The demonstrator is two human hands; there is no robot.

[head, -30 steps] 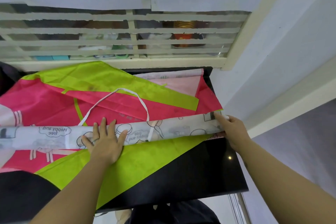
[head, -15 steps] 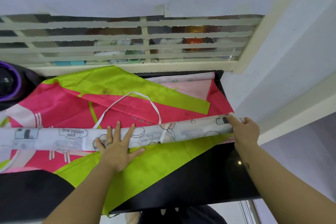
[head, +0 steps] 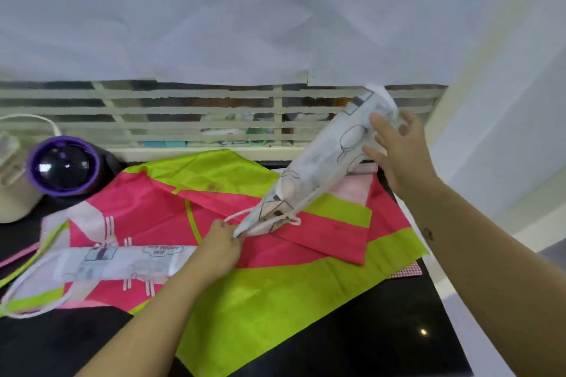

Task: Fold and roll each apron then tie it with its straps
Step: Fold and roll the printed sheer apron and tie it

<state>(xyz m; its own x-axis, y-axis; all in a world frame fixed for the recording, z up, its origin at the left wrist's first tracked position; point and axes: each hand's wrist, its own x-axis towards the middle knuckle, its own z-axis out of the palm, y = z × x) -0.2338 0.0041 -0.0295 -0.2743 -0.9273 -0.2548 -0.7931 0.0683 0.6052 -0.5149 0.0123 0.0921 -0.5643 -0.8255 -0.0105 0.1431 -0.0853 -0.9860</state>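
Far left on the black glossy tabletop (head: 367,330): a dark glossy dome with a purple rim (head: 61,167), just beside a cream plastic appliance (head: 12,190); insides of both hidden. Behind the cream slatted grille (head: 183,109) at the back, blurred jars and boxes in teal and green, contents impossible to tell

On the long folded white apron printed with grey line drawings (head: 315,168), a speech bubble (head: 162,251) with upside-down lettering, too blurred to read with certainty

Spread flat across the tabletop, a large pink and lime-green apron (head: 275,288), with a corner of red checked cloth (head: 409,269) peeping from under its right edge. On top of that, the white apron, bent into a V: left half lying flat towards the left edge, right half slanting up in the air towards the grille. Left hand (head: 220,249) at the bend, fingertips pinching the fold just above the pink fabric. Right hand (head: 398,153) high on the slanting half, just below its upper end, fingers spread and loosely curled round the folded cloth, holding it aloft. White cord strap (head: 292,219) dangling in a loop from the slanting half, just right of the left hand; more cord trailing off the flat half near the left edge of the table
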